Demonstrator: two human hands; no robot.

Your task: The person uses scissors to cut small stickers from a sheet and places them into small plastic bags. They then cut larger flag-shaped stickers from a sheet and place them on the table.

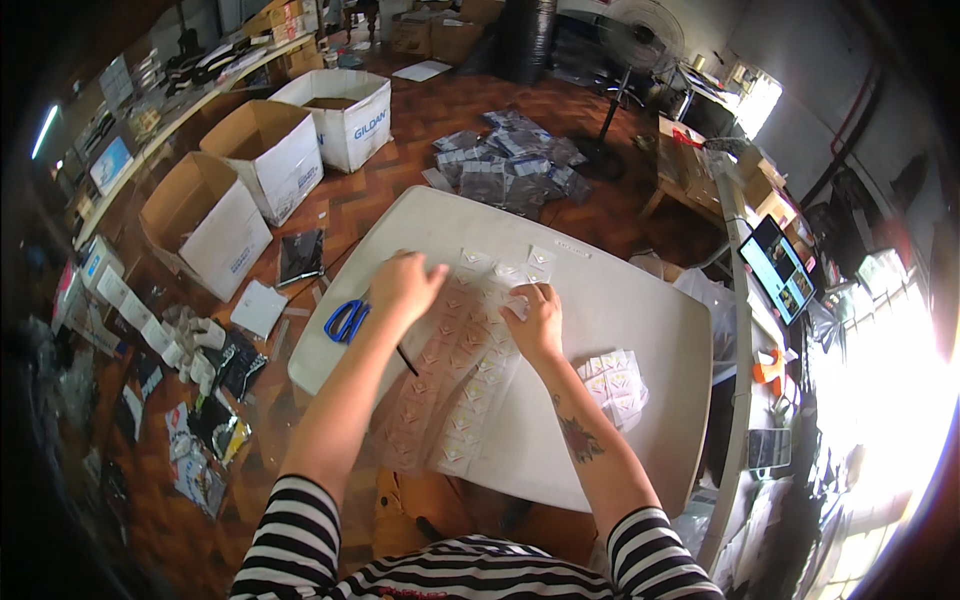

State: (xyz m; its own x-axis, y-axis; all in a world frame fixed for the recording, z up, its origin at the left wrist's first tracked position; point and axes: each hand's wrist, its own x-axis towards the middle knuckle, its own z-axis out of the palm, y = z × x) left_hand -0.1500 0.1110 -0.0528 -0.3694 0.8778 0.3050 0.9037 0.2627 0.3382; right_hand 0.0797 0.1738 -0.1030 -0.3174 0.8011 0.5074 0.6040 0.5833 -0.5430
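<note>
Long translucent strips of small printed labels point(455, 420) lie lengthwise on the white folding table point(660, 370). My left hand point(405, 285) is left of their far part, fingers curled and thumb apart, with nothing visible in it. My right hand point(535, 320) pinches a pale strip near the middle of the table. Blue-handled scissors point(342, 322) lie left of my left forearm, and a thin dark object point(408, 358) shows beside it. A pile of cut label pieces point(612, 390) sits to the right of my right forearm.
Three open cardboard boxes point(205, 230) stand at the left. Beyond the table are a heap of bagged items point(510, 160) and a standing fan point(630, 70). A tablet point(775, 268) rests on the right-hand ledge. Scattered plastic packages point(195, 470) litter the floor at the lower left.
</note>
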